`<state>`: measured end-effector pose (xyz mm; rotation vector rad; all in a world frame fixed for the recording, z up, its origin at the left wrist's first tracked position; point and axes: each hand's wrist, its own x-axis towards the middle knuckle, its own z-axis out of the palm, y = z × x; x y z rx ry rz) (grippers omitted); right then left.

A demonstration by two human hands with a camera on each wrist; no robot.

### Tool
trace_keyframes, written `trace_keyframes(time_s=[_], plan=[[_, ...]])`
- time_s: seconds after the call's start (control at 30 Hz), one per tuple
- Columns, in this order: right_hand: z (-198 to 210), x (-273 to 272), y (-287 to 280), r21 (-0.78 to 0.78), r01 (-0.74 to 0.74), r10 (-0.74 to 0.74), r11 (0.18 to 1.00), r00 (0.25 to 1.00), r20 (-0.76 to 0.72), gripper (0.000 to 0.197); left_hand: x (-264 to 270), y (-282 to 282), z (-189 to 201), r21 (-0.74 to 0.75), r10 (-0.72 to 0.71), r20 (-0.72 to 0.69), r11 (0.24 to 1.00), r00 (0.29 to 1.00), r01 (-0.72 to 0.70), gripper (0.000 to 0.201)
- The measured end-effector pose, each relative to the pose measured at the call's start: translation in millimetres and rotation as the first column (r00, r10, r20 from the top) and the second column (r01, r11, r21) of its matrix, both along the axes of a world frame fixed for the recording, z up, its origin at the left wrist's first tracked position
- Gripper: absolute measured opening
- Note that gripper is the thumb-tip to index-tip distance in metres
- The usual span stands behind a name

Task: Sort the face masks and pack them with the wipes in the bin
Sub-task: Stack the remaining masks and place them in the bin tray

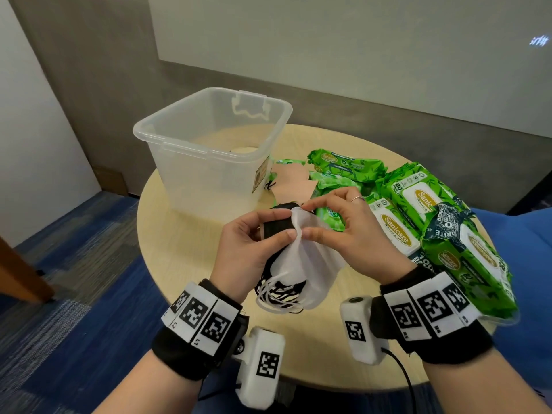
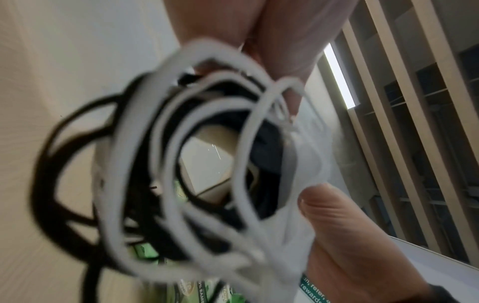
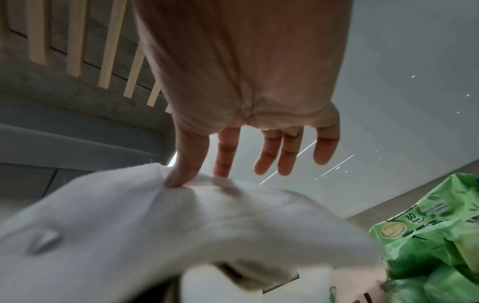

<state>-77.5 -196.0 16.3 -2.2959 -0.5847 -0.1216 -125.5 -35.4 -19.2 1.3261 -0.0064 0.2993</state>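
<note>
Above the round table I hold a bunch of black and white face masks [image 1: 294, 264], their ear loops [image 1: 280, 294] hanging toward me. My left hand [image 1: 288, 224] grips the black masks [image 1: 276, 230] between thumb and fingers. My right hand [image 1: 305, 220] pinches the top edge of a white mask [image 3: 155, 225] with thumb and forefinger, the other fingers spread. In the left wrist view the tangled white and black loops [image 2: 207, 164] fill the frame. The clear bin [image 1: 191, 180] stands behind, to the left. Green wipes packs [image 1: 418, 204] are piled on the right.
Beige masks [image 1: 291, 182] lie on the table between the bin and the wipes. A dark-printed wipes pack [image 1: 448, 222] sits on top of the green pile. The table's near edge [image 1: 313, 380] is just under my wrists. Blue carpet [image 1: 89, 264] lies to the left.
</note>
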Motion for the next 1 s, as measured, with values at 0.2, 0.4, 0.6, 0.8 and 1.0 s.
trace_keyframes(time_s=[0.2,0.4,0.6,0.8,1.0], plan=[[-1.0,5.0,0.2,0.032,-0.106,0.108,0.994,0.991,-0.073,0.027,-1.3,0.2,0.4,0.007,-0.040,-0.015,0.999,0.999,0.040,0.033],[2.5,1.2,-4.6,0.134,-0.078,0.062,0.988,0.991,0.119,0.030,2.3,0.5,-0.9,-0.033,-0.085,-0.026,0.996,0.996,0.085,0.027],[21.7,-2.9,5.0,-0.131,-0.248,0.263,0.960,0.958,0.115,0.017,0.9,-3.0,-5.7,0.120,-0.161,0.028,0.980,0.986,0.157,0.042],[26.3,4.3,12.1,-0.141,-0.217,0.233,0.966,0.966,0.110,0.048,-0.3,-1.0,-10.1,0.199,-0.177,0.089,0.967,0.980,0.157,0.035],[20.9,8.2,8.7,-0.083,-0.132,0.142,0.988,0.983,0.120,0.057,0.8,0.2,-12.7,0.222,-0.159,0.131,0.967,0.979,0.127,0.025]])
